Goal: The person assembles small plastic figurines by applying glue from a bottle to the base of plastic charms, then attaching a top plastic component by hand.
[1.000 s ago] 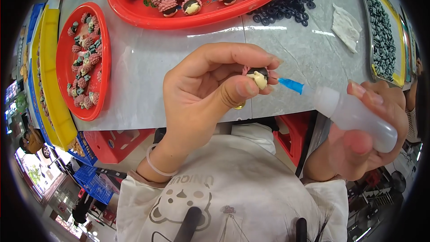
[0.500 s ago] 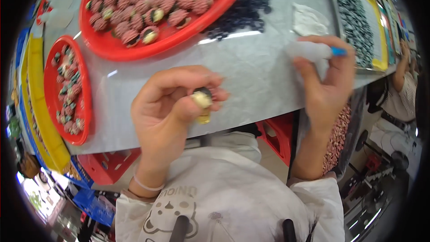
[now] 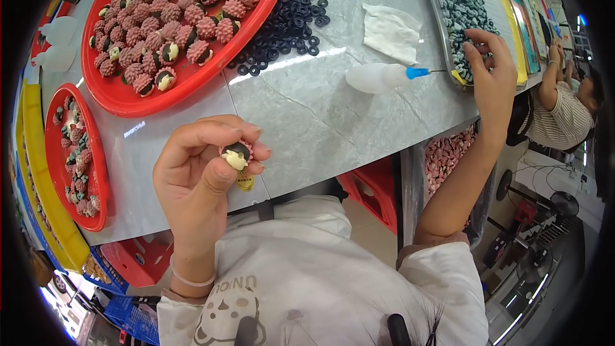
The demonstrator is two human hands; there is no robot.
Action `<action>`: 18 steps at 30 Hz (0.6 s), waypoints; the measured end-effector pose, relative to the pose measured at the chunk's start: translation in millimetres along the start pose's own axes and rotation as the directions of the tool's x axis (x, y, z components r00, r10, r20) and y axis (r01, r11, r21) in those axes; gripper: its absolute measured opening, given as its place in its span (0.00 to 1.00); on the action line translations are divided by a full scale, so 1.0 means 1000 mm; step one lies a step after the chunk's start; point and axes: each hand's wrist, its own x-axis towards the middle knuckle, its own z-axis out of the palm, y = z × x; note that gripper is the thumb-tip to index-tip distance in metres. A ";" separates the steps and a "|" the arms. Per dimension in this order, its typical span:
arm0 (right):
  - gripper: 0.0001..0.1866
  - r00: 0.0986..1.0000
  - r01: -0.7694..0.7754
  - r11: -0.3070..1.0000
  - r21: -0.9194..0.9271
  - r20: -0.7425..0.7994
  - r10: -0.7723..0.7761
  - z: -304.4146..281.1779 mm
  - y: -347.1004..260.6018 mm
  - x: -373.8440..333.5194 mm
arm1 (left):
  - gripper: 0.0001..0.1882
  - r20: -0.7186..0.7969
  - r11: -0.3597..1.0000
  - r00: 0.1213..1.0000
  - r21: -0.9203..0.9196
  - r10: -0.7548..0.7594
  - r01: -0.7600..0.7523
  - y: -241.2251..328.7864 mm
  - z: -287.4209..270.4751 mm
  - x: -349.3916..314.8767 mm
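My left hand [image 3: 198, 170] pinches a small piece [image 3: 236, 156] with a pink ridged shell, a dark disc and a cream-coloured part facing up. The piece is held over the table near its front edge. At the right, my right hand [image 3: 493, 67] reaches over the metal tray [image 3: 432, 1] of small grey-green pieces [image 3: 456, 9]. Its fingers are bent and apart, and nothing shows between them. A white squeeze bottle [image 3: 378, 79] with a blue needle tip lies on the table, just left of that tray and apart from my hand.
A big red tray [image 3: 186, 97] of similar pink pieces stands at far left, beside a smaller red tray [image 3: 102, 198]. Dark rings [image 3: 291, 25] lie loose beside it. A white cloth [image 3: 392, 32] lies behind the bottle. Another person [image 3: 564, 112] sits at far right.
The bottle has left my right hand and lies on the table. That hand has moved to the grey-green pieces. My left hand still holds the pink piece; the whole view has shifted.
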 end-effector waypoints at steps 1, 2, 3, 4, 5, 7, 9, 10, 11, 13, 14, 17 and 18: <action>0.08 1.000 0.003 1.000 0.001 0.000 -0.003 0.000 -0.001 0.001 | 0.17 0.006 1.000 1.000 -0.003 0.003 -0.003 -0.001 0.000 0.000; 0.08 1.000 0.010 1.000 0.005 0.015 -0.010 -0.001 -0.003 0.002 | 0.17 0.013 1.000 1.000 -0.005 0.006 -0.006 -0.001 -0.001 0.000; 0.07 0.999 0.017 1.000 0.009 0.029 -0.018 -0.002 -0.004 0.003 | 0.17 0.011 1.000 1.000 -0.005 0.007 -0.007 -0.002 -0.002 0.000; 0.07 0.999 0.019 1.000 0.010 0.029 -0.019 -0.001 -0.004 0.004 | 0.16 0.016 0.998 1.000 -0.050 0.027 -0.026 -0.003 -0.003 0.000; 0.08 0.997 0.072 0.996 -0.046 0.024 -0.071 0.001 -0.004 0.003 | 0.15 0.020 0.995 0.999 -0.095 0.046 -0.044 -0.003 -0.003 0.001; 0.08 0.992 0.124 0.987 -0.102 0.021 -0.122 0.002 -0.005 0.003 | 0.15 0.032 0.996 0.998 -0.078 0.051 -0.048 -0.004 -0.002 0.001; 0.07 0.988 0.148 0.976 -0.158 0.060 -0.140 0.002 -0.010 0.004 | 0.14 0.045 0.997 0.998 -0.061 0.054 -0.051 -0.004 -0.003 0.002; 0.07 0.988 0.147 0.976 -0.158 0.060 -0.139 0.001 -0.011 0.005 | 0.14 0.051 0.997 0.997 -0.065 0.054 -0.051 -0.004 -0.003 0.002; 0.07 0.986 0.157 0.977 -0.145 0.084 -0.146 0.000 -0.011 0.007 | 0.14 0.055 0.996 0.997 -0.071 0.056 -0.052 -0.004 -0.003 0.002; 0.07 0.982 0.169 0.977 -0.132 0.107 -0.155 0.000 -0.011 0.010 | 0.14 0.057 0.995 0.996 -0.078 0.063 -0.058 -0.004 -0.003 0.001; 0.06 0.981 0.175 0.972 -0.157 0.106 -0.160 -0.001 -0.009 0.010 | 0.13 0.061 0.995 0.996 -0.084 0.067 -0.061 -0.004 -0.002 0.001; 0.06 0.982 0.173 0.960 -0.220 0.109 -0.152 -0.002 -0.012 0.013 | 0.12 0.066 0.996 0.996 -0.070 0.053 -0.049 -0.003 -0.001 0.002; 0.06 0.984 0.162 0.953 -0.256 0.111 -0.138 -0.002 -0.013 0.014 | 0.12 0.062 0.996 0.997 -0.070 0.054 -0.050 -0.003 -0.001 0.001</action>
